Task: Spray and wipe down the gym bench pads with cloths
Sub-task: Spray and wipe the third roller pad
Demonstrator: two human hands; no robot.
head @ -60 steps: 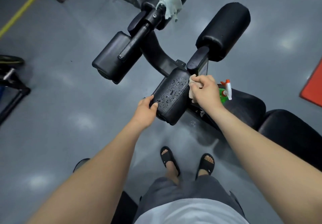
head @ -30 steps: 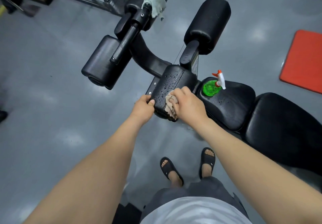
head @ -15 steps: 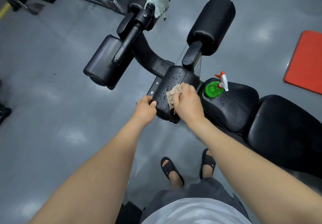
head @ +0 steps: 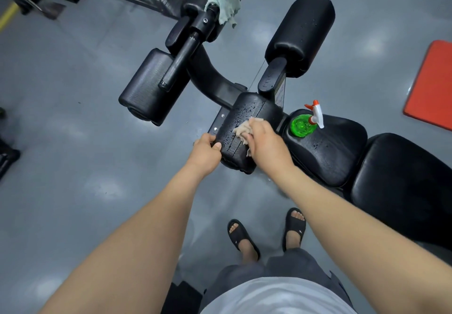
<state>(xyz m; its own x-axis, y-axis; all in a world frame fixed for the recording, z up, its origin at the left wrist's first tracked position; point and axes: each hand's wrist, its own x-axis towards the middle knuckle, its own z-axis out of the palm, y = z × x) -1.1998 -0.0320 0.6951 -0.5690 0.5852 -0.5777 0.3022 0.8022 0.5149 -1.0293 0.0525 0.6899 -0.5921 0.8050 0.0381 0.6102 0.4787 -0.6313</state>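
At the far left, a black roller pad [head: 149,86] sticks out from the bench frame over a grey floor [head: 61,167]. Just right of it, a pale green cloth [head: 223,2] hangs over the end of a black bar [head: 186,52]. Your left hand [head: 206,152] grips the near left edge of a small black pad [head: 247,113], fingers and thumb curled round it. That pad is beaded with droplets. Your right hand [head: 266,142] clutches a crumpled tan cloth [head: 242,131] and presses it onto the pad's top. Above and to the right is a second roller pad [head: 303,32]. A green spray bottle [head: 304,125] stands on the front of the seat pad [head: 330,152]. Further right comes the back pad [head: 401,174], then a red mat [head: 433,84] on the floor.
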